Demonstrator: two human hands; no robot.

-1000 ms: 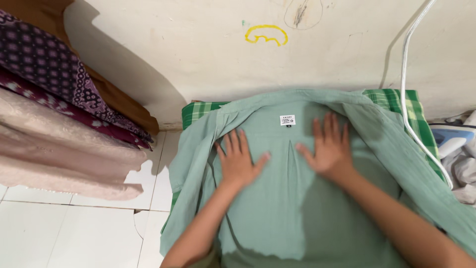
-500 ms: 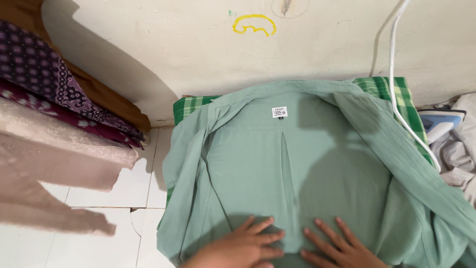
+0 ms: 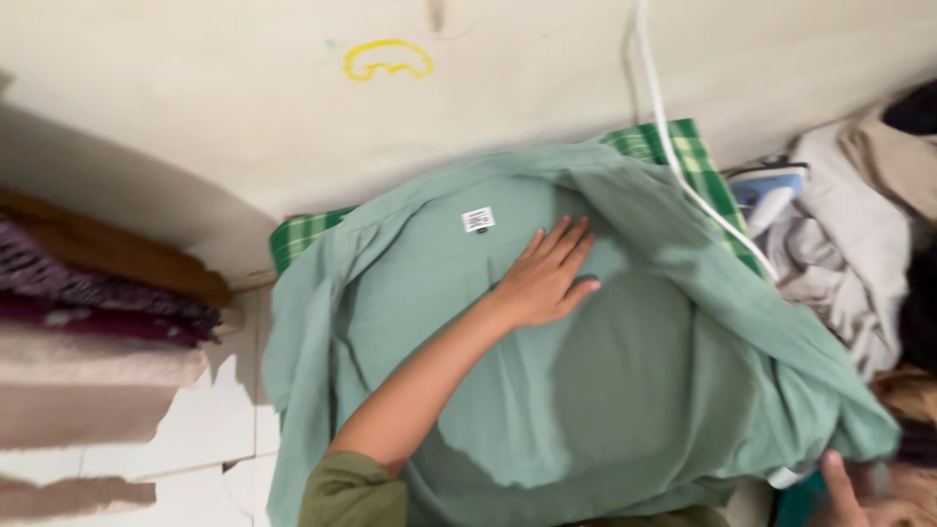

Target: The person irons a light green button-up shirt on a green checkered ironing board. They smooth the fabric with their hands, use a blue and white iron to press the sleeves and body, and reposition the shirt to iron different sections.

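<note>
**One palm on the shirt, the other at its hem**

Half a second back both hands lay side by side low on the cloth; now they are apart. Left hand (image 3: 547, 278) lies flat, fingers spread wide and holding nothing, pressed on the inside back of the pale green woven cotton shirt (image 3: 508, 390), just below and right of its small white neck label (image 3: 477, 220). Right hand (image 3: 859, 493) sits at the bottom right corner of view, blurred, touching the shirt's lower edge; whether it grips the cloth I cannot tell.

That shirt lies opened out, collar toward the wall and hem toward the person, so its long axis runs away from the body, under the left palm. It covers a green-and-white checked padded mat (image 3: 683, 156).

Further out, a white cord (image 3: 683, 176) crosses the mat down to a blue-and-white electric iron (image 3: 766, 190) beside a heap of pale crumpled laundry (image 3: 849, 254). Folded fabrics (image 3: 88, 322) are stacked at left.
</note>
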